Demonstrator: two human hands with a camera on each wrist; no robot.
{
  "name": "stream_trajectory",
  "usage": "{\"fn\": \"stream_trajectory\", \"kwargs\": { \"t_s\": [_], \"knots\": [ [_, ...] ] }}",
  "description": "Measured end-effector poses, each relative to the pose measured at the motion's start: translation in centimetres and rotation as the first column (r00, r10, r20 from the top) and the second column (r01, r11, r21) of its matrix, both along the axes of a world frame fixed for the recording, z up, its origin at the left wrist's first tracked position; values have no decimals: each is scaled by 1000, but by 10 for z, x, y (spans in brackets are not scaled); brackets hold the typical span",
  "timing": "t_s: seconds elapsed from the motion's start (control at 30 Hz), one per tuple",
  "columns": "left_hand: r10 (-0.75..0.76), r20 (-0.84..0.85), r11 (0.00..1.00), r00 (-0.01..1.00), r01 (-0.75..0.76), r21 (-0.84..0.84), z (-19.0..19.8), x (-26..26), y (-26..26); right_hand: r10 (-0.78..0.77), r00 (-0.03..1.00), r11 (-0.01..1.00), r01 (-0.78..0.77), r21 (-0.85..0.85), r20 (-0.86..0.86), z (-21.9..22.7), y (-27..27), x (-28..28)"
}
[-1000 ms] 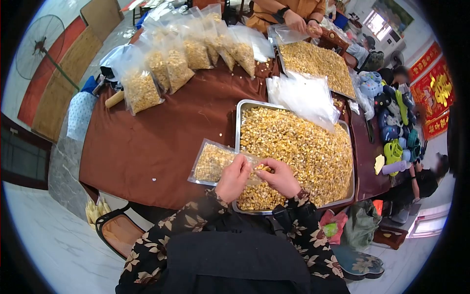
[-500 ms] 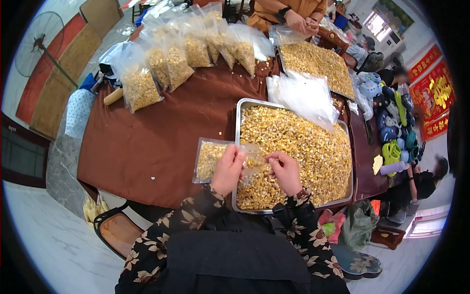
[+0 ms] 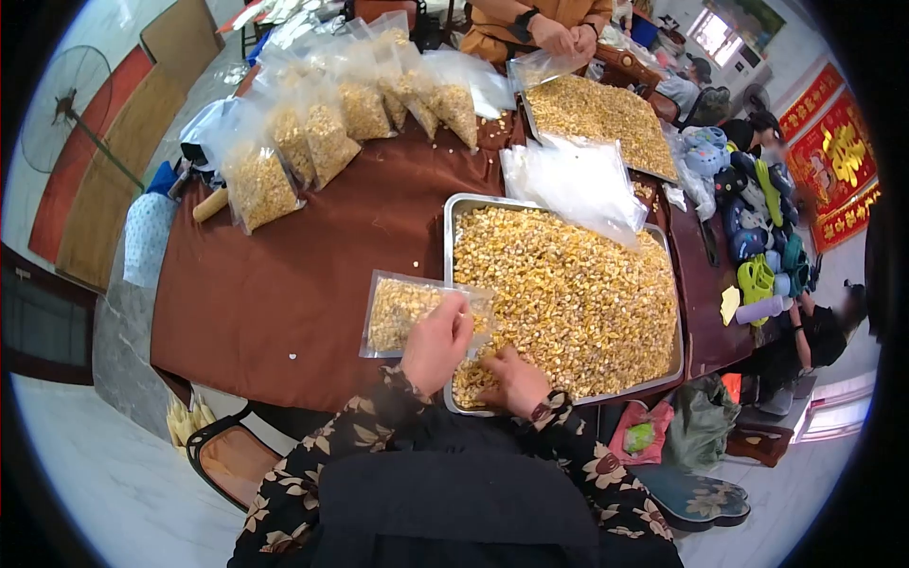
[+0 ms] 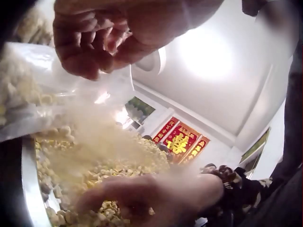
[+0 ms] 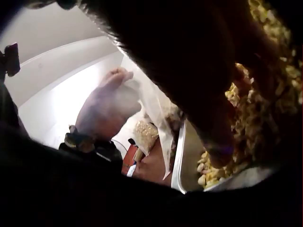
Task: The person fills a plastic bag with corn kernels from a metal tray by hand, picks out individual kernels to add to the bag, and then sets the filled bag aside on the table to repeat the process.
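My left hand [image 3: 436, 346] grips the upper part of a clear plastic bag [image 3: 390, 320] partly filled with dried corn kernels. The bag lies on its side, its mouth end over the left rim of a metal tray [image 3: 449, 241]. Yellow kernels [image 3: 578, 303] fill that tray. Close to the tray's near left corner, my right hand [image 3: 519, 386] dips its fingertips into the kernels, thumb apart from the fingers. In the left wrist view, the right hand [image 4: 151, 196] reaches low over the kernels beneath the bag. The right wrist view shows its dark fingers [image 5: 218, 137] down among the kernels.
Several filled bags [image 3: 260, 185] stand at the back left of the brown tablecloth [image 3: 275, 284]. Flat unfilled bags [image 3: 573, 185] overlap the tray's far edge. Behind it is a second kernel tray [image 3: 601, 123], where another person's hands [image 3: 563, 38] work. Shoes [image 3: 753, 218] are piled at the right.
My right hand has moved from beside the bag's mouth down into the kernels at the near left corner. The left hand keeps its grip on the bag, which has shifted slightly left.
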State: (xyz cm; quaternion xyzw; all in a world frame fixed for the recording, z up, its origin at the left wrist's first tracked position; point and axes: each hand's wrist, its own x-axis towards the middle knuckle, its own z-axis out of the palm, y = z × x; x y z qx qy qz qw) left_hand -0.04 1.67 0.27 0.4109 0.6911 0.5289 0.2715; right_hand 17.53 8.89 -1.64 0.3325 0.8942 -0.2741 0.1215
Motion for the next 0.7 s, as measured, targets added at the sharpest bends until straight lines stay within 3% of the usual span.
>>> {"fn": "stream_trajectory", "kwargs": {
  "t_s": [0.07, 0.1, 0.2, 0.27, 0.33, 0.37, 0.4, 0.47, 0.5, 0.53, 0.6, 0.7],
  "knots": [
    [-12, -370, 995, 929, 47, 84, 5, 4, -2, 109, 994, 994, -109, -33, -3, -6, -6, -3],
    [-119, -394, 993, 911, 109, -48, 15, 3, -5, 118, 993, 992, -118, -41, 15, -6, -8, -5],
    [-174, -467, 984, 867, 139, -108, 16, 5, -5, 137, 990, 987, -133, -93, 37, -23, -6, -10],
    [-161, -461, 986, 873, 123, -112, 12, 5, -4, 62, 998, 995, -63, -81, -13, -38, -4, -10],
    [-145, -453, 988, 880, 104, -115, 11, 6, -4, 30, 970, 990, -63, -129, -241, -44, 5, -8],
    [-150, -429, 986, 891, 100, -135, 11, 6, -4, -129, 955, 952, 43, -304, -268, -44, 10, -2],
    [-154, -403, 983, 902, 98, -156, 11, 6, -4, -126, 955, 952, 41, -303, -268, -30, 16, -3],
    [-166, -395, 980, 904, 107, -165, 8, 6, -5, -334, 920, 873, 220, -434, -205, -9, 28, -4],
    [-180, -386, 977, 905, 120, -174, 7, 6, -5, -267, 893, 941, 161, -297, -362, -4, 32, -3],
    [-183, -384, 977, 905, 124, -174, 5, 7, -5, -270, 893, 941, 165, -296, -361, 0, 34, -4],
    [-177, -371, 979, 912, 126, -158, 4, 8, -5, -520, 788, 763, 256, -593, -329, 24, 41, -8],
    [-181, -335, 977, 924, 131, -166, 5, 8, -5, -575, 758, 696, 255, -671, -308, 53, 35, -27]
  ]
}}
